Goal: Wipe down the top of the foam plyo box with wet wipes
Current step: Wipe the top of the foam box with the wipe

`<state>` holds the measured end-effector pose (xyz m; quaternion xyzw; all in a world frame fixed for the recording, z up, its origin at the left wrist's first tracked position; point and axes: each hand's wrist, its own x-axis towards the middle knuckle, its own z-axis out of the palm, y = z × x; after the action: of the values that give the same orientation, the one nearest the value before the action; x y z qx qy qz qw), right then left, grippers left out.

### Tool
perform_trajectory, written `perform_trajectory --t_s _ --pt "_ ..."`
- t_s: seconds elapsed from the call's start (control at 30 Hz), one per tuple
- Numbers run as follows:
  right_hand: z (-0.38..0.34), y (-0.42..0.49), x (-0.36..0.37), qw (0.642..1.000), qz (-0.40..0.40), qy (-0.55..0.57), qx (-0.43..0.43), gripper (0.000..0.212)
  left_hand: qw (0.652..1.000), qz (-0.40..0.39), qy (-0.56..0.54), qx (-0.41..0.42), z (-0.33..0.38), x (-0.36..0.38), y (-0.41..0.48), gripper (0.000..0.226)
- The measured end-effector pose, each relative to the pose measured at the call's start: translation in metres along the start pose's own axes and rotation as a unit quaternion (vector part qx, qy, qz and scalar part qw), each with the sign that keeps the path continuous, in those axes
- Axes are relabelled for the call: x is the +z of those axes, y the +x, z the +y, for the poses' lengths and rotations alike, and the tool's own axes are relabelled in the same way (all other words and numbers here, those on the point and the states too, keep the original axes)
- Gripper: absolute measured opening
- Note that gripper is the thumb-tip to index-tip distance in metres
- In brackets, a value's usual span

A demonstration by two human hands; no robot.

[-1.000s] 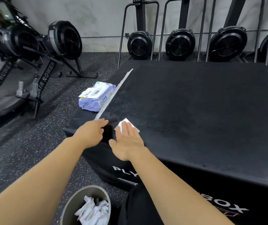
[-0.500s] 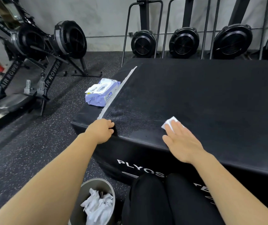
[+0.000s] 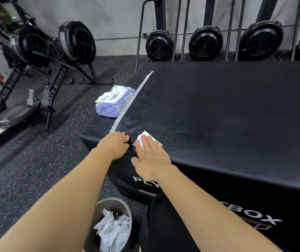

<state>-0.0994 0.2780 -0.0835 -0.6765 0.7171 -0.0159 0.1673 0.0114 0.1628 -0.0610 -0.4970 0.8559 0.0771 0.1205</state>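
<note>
A white wet wipe point(image 3: 144, 138) is pressed flat against the top of the black foam box point(image 3: 227, 113), close to its near left corner. It is held down by the right hand point(image 3: 151, 157), whose fingers are laid out straight and together over it, palm down, so that only the far edges of the wipe are seen past the fingertips. Nothing is gripped by that hand; the wipe is simply covered and pressed.

The left hand point(image 3: 114, 145) is set just beside the right, at the corner of the box, with its fingers curled over the edge there. The edge appears to be gripped, though the fingertips are hidden.

A pale strip point(image 3: 139, 93) is seen running along the left border of the box top. Beside it, on a lower black ledge point(image 3: 98, 132), a lilac pack of wipes point(image 3: 113, 102) is laid with its white lid uppermost.

On the speckled floor point(image 3: 36, 157) below the arms, a round bin point(image 3: 112, 206) is placed against the front of the box, and crumpled white wipes point(image 3: 112, 229) are piled inside it. A leg in black point(image 3: 163, 226) is seen to its right.

Rowing machines point(image 3: 54, 57) are parked at the left, and a row of black fan wheels point(image 3: 159, 45) is stood along the grey wall behind the box.
</note>
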Motion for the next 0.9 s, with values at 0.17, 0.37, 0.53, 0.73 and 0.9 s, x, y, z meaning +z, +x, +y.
perform_trajectory --t_s 0.17,0.37,0.53,0.73,0.9 --pt "0.043 -0.039 -0.005 0.998 0.049 0.042 -0.022 0.057 1.000 0.009 0.002 -0.005 0.002 -0.001 0.000 0.039" --pt "0.100 -0.110 -0.007 0.992 0.114 0.046 0.027 0.039 0.999 0.027 -0.024 -0.002 0.002 0.001 -0.004 0.039" --pt "0.085 -0.096 -0.001 0.992 0.110 0.041 0.056 0.049 0.999 0.019 -0.041 0.010 0.000 0.001 -0.005 0.044" --pt "0.020 -0.035 0.013 0.999 0.043 0.008 0.017 0.068 0.999 0.005 -0.038 0.005 0.000 0.000 -0.001 0.044" --pt "0.000 -0.012 0.014 0.998 0.030 -0.042 -0.024 0.069 1.000 0.006 -0.020 -0.014 0.002 0.002 0.002 0.038"
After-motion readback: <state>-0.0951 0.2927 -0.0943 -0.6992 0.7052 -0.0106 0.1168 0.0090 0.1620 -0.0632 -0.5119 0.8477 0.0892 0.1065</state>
